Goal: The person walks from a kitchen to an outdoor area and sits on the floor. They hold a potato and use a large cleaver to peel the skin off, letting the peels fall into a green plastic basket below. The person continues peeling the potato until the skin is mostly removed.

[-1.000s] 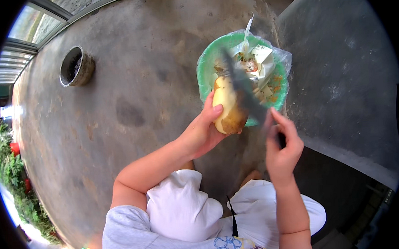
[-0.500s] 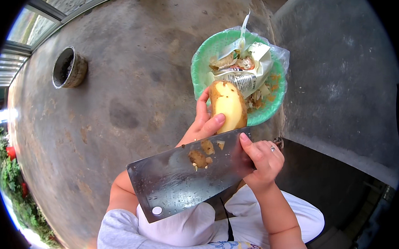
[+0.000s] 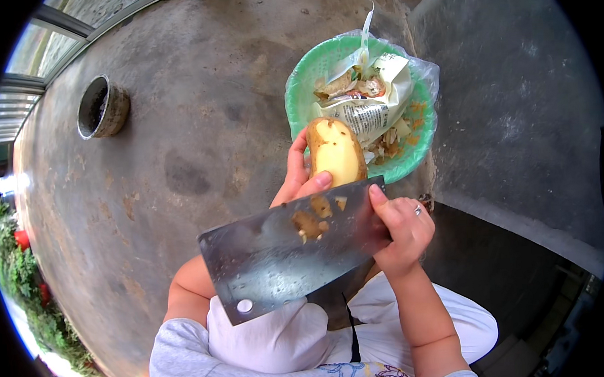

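Note:
A large, partly peeled potato [image 3: 339,151] is in my left hand [image 3: 304,173], its bare yellow side up and brown skin along its edges. The thumb lies on the peeled face, with fingers wrapped round the far left side. My right hand [image 3: 405,230], a ring on one finger, grips a wide cleaver [image 3: 285,256] at its right end. The blade spans across my lap, its upper edge by the potato's lower end and hiding that end. Bits of potato peel [image 3: 309,224] stick to the wet blade. Whether the edge touches the potato, I cannot tell.
Beyond the potato stands a green basin [image 3: 302,74] lined with clear plastic, holding a crumpled printed bag [image 3: 366,113] and peelings. A worn round bucket [image 3: 113,109] sits on the concrete floor at the far left. A grey wall [image 3: 507,105] rises on the right; plants [image 3: 33,288] line the left.
The potato has shifted slightly left and up in the picture with my left hand. The cleaver has moved a little up and right. Both hands keep their hold.

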The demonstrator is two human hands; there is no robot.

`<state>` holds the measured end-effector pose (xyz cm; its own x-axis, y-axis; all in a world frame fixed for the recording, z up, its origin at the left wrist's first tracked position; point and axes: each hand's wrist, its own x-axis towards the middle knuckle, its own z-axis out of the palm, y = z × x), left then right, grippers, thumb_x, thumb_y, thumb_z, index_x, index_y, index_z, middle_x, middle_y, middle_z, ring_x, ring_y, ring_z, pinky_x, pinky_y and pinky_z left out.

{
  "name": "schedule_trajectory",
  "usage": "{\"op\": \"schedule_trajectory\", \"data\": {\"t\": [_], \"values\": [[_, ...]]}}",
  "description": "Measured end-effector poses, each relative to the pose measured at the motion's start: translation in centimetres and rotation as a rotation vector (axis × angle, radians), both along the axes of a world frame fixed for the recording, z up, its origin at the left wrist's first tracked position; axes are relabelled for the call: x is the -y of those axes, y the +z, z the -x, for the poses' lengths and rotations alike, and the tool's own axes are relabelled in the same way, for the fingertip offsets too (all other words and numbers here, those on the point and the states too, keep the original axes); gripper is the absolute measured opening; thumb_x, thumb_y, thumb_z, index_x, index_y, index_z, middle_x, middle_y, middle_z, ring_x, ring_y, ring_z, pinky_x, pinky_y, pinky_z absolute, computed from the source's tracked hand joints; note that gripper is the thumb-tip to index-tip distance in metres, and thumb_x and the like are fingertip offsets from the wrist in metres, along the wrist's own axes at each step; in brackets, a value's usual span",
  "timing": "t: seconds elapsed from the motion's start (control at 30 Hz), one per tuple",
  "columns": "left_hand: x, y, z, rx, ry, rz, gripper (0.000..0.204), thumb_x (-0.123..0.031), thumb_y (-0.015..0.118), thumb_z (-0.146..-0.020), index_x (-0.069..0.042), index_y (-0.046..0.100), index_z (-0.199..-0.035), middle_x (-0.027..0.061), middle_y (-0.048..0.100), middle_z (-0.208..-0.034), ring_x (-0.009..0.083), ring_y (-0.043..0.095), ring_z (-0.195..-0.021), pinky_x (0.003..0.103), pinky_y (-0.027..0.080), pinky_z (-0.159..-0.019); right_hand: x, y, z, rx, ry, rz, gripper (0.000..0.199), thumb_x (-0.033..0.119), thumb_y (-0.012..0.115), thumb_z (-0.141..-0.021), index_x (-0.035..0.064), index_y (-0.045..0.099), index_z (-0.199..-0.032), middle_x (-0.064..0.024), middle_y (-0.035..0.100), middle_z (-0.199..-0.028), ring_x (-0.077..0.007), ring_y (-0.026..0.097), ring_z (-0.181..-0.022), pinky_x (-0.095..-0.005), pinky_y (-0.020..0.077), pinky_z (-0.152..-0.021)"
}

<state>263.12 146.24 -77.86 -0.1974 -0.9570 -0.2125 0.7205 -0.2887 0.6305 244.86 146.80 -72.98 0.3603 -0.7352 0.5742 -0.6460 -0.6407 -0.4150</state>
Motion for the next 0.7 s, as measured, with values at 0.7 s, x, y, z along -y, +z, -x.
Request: {"op": "schedule_trajectory", "data": {"t": [0.7], "values": [[-1.2,2.3,0.3,0.074,0.292,-0.111,0.073,-0.017,0.067,-0.093,-0.008,0.024,-0.152,0.0192,0.043,-0.146,0.0383,0.051,-0.132,0.057,0.047,-0.107,-1.7,0.1,-2.1,0.085,0.013,0.018,0.051,0.003,0.080,-0.074,0.0119,0.070,-0.123,0.0020,0.048,-0.070,-0.0141,0.047,-0.053,-0.0282,0.0396,-0.051]]}}
